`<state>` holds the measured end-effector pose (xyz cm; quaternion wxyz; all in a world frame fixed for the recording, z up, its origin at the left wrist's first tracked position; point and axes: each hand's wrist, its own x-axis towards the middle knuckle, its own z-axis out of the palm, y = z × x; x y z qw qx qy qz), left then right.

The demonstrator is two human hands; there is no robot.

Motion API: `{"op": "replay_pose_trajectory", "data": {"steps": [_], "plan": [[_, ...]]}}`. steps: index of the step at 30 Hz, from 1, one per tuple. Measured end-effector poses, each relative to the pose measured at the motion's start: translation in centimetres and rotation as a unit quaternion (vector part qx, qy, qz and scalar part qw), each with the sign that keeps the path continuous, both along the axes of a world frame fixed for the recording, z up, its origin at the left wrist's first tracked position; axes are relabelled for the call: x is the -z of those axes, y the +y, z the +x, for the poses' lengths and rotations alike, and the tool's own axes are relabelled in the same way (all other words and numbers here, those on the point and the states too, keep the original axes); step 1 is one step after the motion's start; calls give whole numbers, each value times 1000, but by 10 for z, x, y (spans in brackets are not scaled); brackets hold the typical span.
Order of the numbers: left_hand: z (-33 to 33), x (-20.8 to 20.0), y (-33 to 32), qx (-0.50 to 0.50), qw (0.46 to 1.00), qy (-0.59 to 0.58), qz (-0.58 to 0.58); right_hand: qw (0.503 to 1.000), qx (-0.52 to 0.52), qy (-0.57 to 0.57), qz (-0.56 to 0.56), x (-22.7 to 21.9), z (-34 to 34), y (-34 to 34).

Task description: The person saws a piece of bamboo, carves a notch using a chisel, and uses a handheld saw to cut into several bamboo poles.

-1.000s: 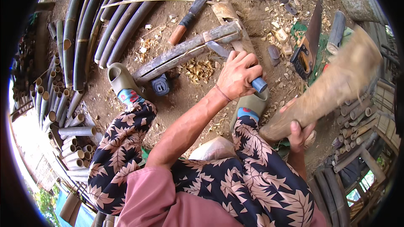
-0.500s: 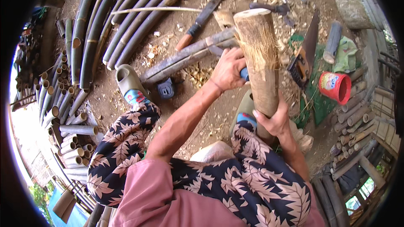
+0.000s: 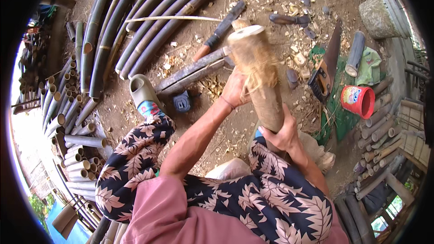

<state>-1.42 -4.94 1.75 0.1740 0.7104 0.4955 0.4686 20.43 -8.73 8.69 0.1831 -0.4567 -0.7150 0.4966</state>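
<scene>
Brown wood, frayed into loose fibres near its pale, flat end, makes up a thick club (image 3: 267, 104) held up at the centre of this view down over the person's lap. The right hand (image 3: 285, 132) grips the club's lower part, thumb across the near side. The left hand (image 3: 236, 89) is just to the left of the club, its fingers mostly hidden behind it; whether it is closed on something cannot be told.

Beyond the left hand, a split dark bamboo length (image 3: 192, 73) lies slantwise on the earth floor (image 3: 205, 140), its far end hidden by the club. A blue tape measure (image 3: 182, 101) sits near its closer end, beside a green slip-on shoe (image 3: 141, 91) on the person's left foot. Farther off lies a big knife (image 3: 221, 30) with an orange-brown handle; a thin pale strip (image 3: 176, 18) reaches from it across several long bamboo poles (image 3: 169, 31).

To the right, among scattered wood chips, lies a handsaw (image 3: 326, 70). Right of that are a short dark bamboo piece (image 3: 356, 53), a crumpled light-green cloth (image 3: 370, 67) and a red tub (image 3: 358, 101) tipped on its side.
</scene>
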Motion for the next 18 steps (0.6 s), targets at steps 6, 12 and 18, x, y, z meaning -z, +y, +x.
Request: {"op": "replay_pose_trajectory", "data": {"steps": [6, 12, 18], "plan": [[-17, -7, -7, 5, 997, -53, -58, 990, -4, 111, 86, 26, -11, -7], [-38, -12, -33, -111, 979, -173, -12, 927, 225, 245, -173, 54, -45, 5], [-66, -10, -54, -309, 932, -189, -25, 983, -80, -1, -168, 59, -83, -3]]}}
